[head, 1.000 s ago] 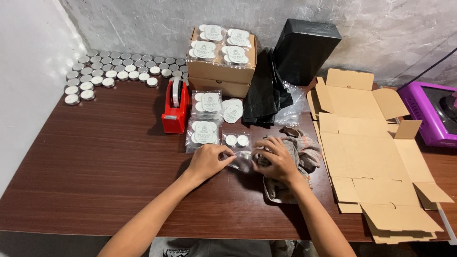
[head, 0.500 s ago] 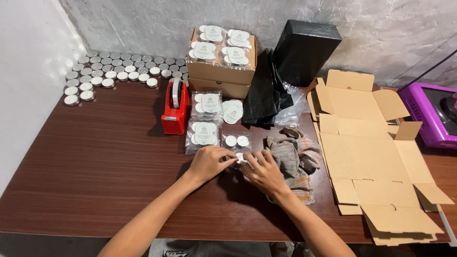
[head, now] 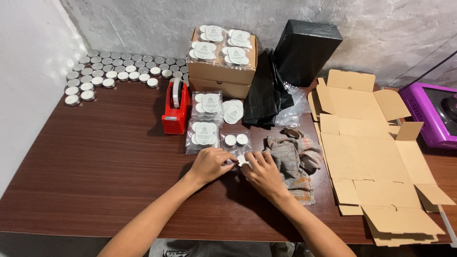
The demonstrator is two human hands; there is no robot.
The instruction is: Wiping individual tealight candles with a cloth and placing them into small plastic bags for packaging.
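Head view: the left hand (head: 209, 164) and the right hand (head: 262, 172) are brought together over a small clear plastic packet (head: 236, 145), whose near edge is pinched between the curled fingertips of both hands. The packet is glossy and crinkled, and two round white tealights in thin metal cups are seen through it; it lies flat on the dark, wood-grained table (head: 95, 162) just beyond the knuckles. Just right of the right hand a soft, rumpled checked cloth (head: 295, 159) is bunched. Just left of the held packet, filled packets (head: 204, 119) with round white labels are laid in a short column, and a red tape dispenser (head: 175, 110) of hard plastic stands beside them. Behind these, two flat brown cardboard boxes (head: 221, 76) are stacked, topped with more labelled packets. A limp black plastic bag (head: 266, 95) and an upright matte black box (head: 304, 50) are set against the rough grey wall. At the far left corner, loose tealights (head: 114, 71) are ranked in rows. To the right, unfolded corrugated cardboard blanks (head: 376, 157) are spread flat, and a purple device (head: 431, 114) is seen at the edge
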